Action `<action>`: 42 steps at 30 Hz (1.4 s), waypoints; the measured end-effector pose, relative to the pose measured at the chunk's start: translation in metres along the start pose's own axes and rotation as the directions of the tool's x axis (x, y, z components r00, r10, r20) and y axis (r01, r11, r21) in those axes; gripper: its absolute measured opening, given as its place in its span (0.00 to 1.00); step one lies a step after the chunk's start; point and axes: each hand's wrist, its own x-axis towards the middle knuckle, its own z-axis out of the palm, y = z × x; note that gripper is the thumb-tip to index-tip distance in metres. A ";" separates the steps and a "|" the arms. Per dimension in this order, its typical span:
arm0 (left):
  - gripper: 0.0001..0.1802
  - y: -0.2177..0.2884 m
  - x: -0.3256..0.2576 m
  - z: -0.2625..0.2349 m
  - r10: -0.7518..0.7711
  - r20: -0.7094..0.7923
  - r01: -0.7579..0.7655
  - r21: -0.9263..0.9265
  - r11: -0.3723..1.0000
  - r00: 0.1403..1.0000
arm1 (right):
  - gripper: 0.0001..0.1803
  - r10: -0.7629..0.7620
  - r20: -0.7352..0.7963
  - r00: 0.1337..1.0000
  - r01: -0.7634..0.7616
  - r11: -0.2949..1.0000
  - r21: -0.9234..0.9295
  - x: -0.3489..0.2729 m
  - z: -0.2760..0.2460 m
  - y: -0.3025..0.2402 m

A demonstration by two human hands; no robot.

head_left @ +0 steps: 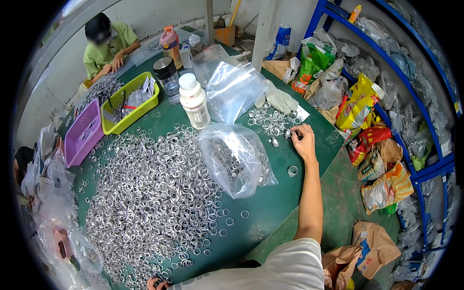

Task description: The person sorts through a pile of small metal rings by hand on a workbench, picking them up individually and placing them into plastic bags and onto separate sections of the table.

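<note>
A broad heap of silver metal rings [150, 193] covers the left half of the green table [275, 208]. At the right, my right hand [303, 139] pinches a small silver ring [288, 133] between thumb and fingers. It is beside a smaller pile of silver rings [271, 121], some with wider tops. A single ring [292, 170] lies apart, nearer to me. My left hand [157, 284] shows only a few fingertips at the lower edge, against the heap's near side; its grip is hidden. Between the two piles sits a clear plastic bag [237, 159] with rings in it.
Behind stand a white bottle [194, 104], a dark-lidded jar [166, 79], a yellow-green basket [130, 104] and a purple basket [83, 133]. Clear bags [237, 89] and a glove [282, 98] lie nearby. Another person [104, 48] works at far left. Blue shelving [386, 72] and sacks [386, 187] line the right.
</note>
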 end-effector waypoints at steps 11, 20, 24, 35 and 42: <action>0.08 -0.004 0.001 0.001 0.012 0.004 -0.012 0.008 1.000 1.000 | 0.08 0.092 -0.114 0.989 -0.093 0.996 -0.005 0.004 -0.001 -0.004; 0.08 0.005 -0.001 -0.009 -0.077 0.021 0.077 -0.017 0.997 0.997 | 0.15 -0.051 -0.011 0.999 0.050 0.996 -0.077 0.001 0.003 -0.003; 0.08 0.003 -0.002 -0.008 -0.056 -0.005 0.056 0.009 0.998 0.998 | 0.13 -0.013 -0.019 1.000 0.011 0.996 -0.093 0.002 0.002 -0.008; 0.04 0.010 0.001 -0.010 -0.073 0.013 0.072 0.007 0.997 0.997 | 0.15 -0.136 -0.097 0.986 0.132 0.990 -0.042 0.002 0.001 -0.010; 0.10 0.033 0.024 -0.017 -0.090 0.025 0.090 -0.029 0.996 0.996 | 0.13 -0.149 -0.091 0.985 0.145 0.988 -0.042 0.000 0.003 -0.011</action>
